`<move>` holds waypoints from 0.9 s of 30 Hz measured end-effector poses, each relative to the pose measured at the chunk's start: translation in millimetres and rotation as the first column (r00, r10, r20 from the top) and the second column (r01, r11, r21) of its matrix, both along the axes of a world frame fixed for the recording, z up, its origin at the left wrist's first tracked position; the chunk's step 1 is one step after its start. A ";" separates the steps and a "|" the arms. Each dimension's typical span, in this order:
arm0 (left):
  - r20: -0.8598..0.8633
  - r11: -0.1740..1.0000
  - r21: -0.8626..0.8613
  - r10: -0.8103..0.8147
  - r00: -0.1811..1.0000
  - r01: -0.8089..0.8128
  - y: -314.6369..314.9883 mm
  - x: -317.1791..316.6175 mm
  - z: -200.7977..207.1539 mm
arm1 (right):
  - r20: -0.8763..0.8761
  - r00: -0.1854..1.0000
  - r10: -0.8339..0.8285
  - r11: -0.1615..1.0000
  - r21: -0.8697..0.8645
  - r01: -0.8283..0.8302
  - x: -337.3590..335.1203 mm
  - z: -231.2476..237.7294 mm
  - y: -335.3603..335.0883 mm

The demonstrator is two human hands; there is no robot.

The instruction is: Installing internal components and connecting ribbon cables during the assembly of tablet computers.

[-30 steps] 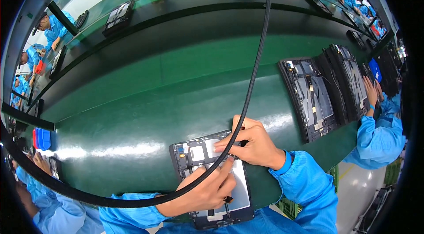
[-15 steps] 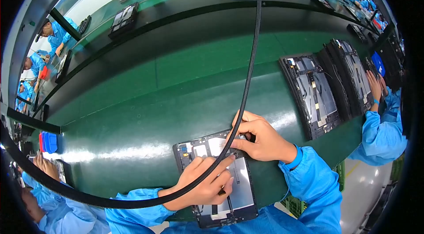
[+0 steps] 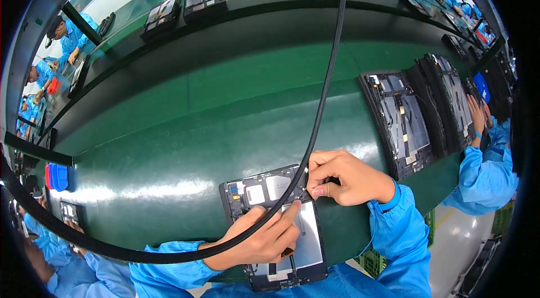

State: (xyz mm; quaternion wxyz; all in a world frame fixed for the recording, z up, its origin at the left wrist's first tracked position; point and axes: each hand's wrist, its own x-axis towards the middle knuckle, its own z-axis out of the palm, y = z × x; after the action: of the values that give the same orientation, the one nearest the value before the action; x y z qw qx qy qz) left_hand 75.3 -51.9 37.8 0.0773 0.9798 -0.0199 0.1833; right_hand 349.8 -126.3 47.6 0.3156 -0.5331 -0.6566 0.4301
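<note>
In front of me lies an opened tablet, its inner parts facing up: dark frame, silver plates and a pale grey panel. My left hand rests across its left middle. The index finger reaches toward the small parts near the upper middle, and the other fingers bend over the panel. At the upper right edge of the tablet, my right hand is closed in a pinch, thumb against the fingers. Whatever sits between those fingertips is too small or hidden to make out. A black cable crosses the view in front of the left hand.
More opened tablets in black holders stand at the right, beside a co-worker's hands. Blue bins sit at the left. A raised dark ledge runs along the far side, with tablets on it.
My right hand has shifted slightly right, its fingers now pinched at the tablet's edge. My left hand stays nearly in place. Across the table, a co-worker's tablet now stands beside another one.
</note>
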 end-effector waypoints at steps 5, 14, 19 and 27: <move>0.013 0.996 -0.087 0.011 1.000 -0.010 0.2 0.8 -1.2 | -0.017 1.000 -0.003 1.000 -0.022 0.003 -0.1 0.3 -0.1; 0.061 0.983 -0.183 0.014 0.998 -0.003 2.0 2.0 -3.9 | -0.019 1.000 -0.001 1.000 0.005 0.001 -0.2 -0.5 0.1; 0.078 0.971 -0.238 0.015 0.997 0.004 0.7 5.1 -3.0 | -0.047 0.999 -0.015 1.000 0.006 0.016 0.1 -0.9 -0.9; 0.037 0.986 -0.169 0.022 0.999 -0.015 -0.5 8.5 1.8 | -0.148 0.978 -0.150 0.989 -0.036 0.146 -10.3 -1.4 8.4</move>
State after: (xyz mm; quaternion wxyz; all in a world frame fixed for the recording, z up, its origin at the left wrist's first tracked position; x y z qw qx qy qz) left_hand 83.7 -52.4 39.6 0.1576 0.9662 0.0032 0.2041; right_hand 339.5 -117.9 46.1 0.3886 -0.5505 -0.5840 0.4526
